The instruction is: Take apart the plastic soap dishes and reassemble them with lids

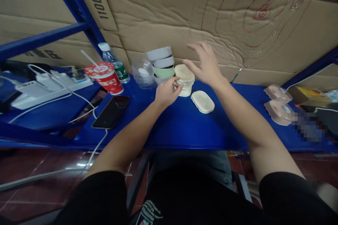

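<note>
My left hand (167,92) rests on the blue shelf (174,126), fingers curled against the side of a small stack of cream oval containers (184,79). My right hand (205,64) hovers just above and right of that stack, fingers spread and holding nothing. A single cream oval lid (202,101) lies flat on the shelf to the right of the stack. Behind the stack stands a pile of round grey, white and green containers (162,64), with clear round lids (143,73) leaning at its left.
A red paper cup with a straw (105,77) and a water bottle (114,62) stand at the left. A black phone (111,111) lies charging near a white power strip (47,88). Two pink oval containers (279,107) sit at the right. Cardboard walls the back.
</note>
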Tool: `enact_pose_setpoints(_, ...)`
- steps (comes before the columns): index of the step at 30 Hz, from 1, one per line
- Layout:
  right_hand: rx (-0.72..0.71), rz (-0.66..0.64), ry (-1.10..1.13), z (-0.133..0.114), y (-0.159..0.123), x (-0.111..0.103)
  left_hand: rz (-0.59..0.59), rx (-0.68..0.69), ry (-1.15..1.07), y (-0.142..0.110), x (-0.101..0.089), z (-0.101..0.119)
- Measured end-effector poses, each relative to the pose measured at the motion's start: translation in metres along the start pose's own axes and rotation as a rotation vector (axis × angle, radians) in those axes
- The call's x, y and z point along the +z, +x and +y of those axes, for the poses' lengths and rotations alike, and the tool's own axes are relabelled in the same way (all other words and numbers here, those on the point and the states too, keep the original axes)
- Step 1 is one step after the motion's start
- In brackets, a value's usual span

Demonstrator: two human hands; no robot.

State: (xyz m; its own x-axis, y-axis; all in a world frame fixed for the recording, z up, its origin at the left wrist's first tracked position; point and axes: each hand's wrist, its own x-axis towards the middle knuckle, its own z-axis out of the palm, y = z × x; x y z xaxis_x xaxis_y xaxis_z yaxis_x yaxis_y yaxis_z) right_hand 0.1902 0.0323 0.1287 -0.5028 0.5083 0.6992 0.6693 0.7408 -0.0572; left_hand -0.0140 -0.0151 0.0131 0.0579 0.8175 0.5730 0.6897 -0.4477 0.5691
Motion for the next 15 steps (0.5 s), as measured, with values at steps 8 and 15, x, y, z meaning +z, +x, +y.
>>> enact_pose_setpoints(8,0.171,-0.151,0.124,0.029,-0.111,-0.01,0.545,0.102,-0.069,0.02,-0.029,-0.017)
enact_pose_setpoints(15,0.224,-0.621,0.185,0.031,-0.169,-0.005,0.138,0.186,-0.003,0.008,-0.019,-0.014)
